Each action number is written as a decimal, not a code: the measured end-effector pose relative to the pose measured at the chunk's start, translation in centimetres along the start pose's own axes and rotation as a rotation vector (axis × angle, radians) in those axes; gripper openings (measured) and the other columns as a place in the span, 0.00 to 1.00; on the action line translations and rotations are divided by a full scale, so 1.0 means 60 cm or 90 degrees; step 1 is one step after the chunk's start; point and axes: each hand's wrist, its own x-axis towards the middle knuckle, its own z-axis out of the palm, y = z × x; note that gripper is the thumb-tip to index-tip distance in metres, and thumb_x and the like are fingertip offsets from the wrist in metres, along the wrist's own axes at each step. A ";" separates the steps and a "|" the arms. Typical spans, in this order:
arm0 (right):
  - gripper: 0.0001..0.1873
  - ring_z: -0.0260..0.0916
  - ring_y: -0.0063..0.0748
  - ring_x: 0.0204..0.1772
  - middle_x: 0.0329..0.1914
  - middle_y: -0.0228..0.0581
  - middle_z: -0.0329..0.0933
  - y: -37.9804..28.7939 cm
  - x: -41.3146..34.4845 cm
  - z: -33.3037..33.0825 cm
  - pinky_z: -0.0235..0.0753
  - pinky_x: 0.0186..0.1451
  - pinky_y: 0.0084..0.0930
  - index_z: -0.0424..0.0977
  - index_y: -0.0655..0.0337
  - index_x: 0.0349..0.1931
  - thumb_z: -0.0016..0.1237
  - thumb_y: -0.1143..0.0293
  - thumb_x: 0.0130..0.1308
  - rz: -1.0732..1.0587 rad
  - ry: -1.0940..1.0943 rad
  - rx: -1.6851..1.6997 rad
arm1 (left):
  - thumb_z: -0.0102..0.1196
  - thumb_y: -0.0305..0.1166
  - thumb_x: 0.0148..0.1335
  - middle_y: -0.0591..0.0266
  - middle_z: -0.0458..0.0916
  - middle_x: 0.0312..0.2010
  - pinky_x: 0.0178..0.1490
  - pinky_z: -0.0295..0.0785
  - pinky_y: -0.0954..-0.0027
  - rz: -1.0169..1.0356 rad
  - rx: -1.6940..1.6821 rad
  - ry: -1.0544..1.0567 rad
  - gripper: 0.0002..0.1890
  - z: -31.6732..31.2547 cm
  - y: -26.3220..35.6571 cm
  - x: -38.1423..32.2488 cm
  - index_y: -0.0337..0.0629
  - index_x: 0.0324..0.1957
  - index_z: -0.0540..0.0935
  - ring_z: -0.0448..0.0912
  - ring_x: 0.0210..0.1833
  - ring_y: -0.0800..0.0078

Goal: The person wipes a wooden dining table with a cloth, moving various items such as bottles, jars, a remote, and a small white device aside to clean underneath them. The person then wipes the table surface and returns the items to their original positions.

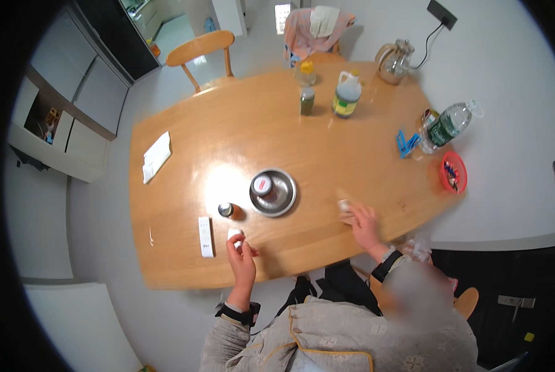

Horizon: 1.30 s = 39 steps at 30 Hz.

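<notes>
My left hand (pixel 242 262) is over the table's near edge with its fingers curled. A small white object (pixel 233 233) shows just beyond those fingertips; whether I grip it or it lies on the table is unclear. Farther right, my right hand (pixel 365 225) is low over the tabletop, blurred at the fingers, with a small white piece (pixel 343 205) at its fingertips. Between the hands, a round steel dish (pixel 284 197) holds a dark-lidded jar (pixel 262 185). A small dark-capped bottle (pixel 225 209) stands left of the dish, and a white remote control (pixel 205 237) lies beside my left hand.
On the wooden table (pixel 212 135) lies a folded white tissue (pixel 157 158). Along the far side stand a green-filled jar (pixel 307 102), a handled jug (pixel 346 95) and a glass kettle (pixel 395 63). To the right are a plastic bottle (pixel 447 126), a blue stand (pixel 406 144) and a red bowl (pixel 453 172).
</notes>
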 end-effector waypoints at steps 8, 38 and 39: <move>0.35 0.32 0.51 0.83 0.83 0.46 0.35 0.134 0.073 -0.016 0.39 0.75 0.66 0.55 0.50 0.74 0.45 0.52 0.70 0.009 -0.171 -0.216 | 0.48 0.24 0.71 0.60 0.75 0.44 0.34 0.78 0.75 0.022 0.017 -0.167 0.10 0.199 0.065 0.056 0.37 0.52 0.70 0.79 0.31 0.76; 0.33 0.52 0.41 0.77 0.73 0.35 0.62 0.282 0.536 -0.077 0.43 0.78 0.53 0.62 0.55 0.70 0.53 0.65 0.64 -0.083 0.022 -0.010 | 0.49 0.20 0.67 0.49 0.74 0.55 0.45 0.76 0.64 0.307 0.424 -0.195 0.22 0.721 0.231 0.526 0.40 0.63 0.68 0.79 0.39 0.57; 0.32 0.53 0.41 0.77 0.74 0.35 0.61 0.286 0.535 -0.080 0.43 0.78 0.53 0.63 0.55 0.69 0.53 0.66 0.63 -0.091 0.018 -0.023 | 0.50 0.20 0.67 0.48 0.74 0.53 0.44 0.76 0.63 0.294 0.438 -0.197 0.19 0.718 0.230 0.528 0.39 0.60 0.69 0.79 0.39 0.55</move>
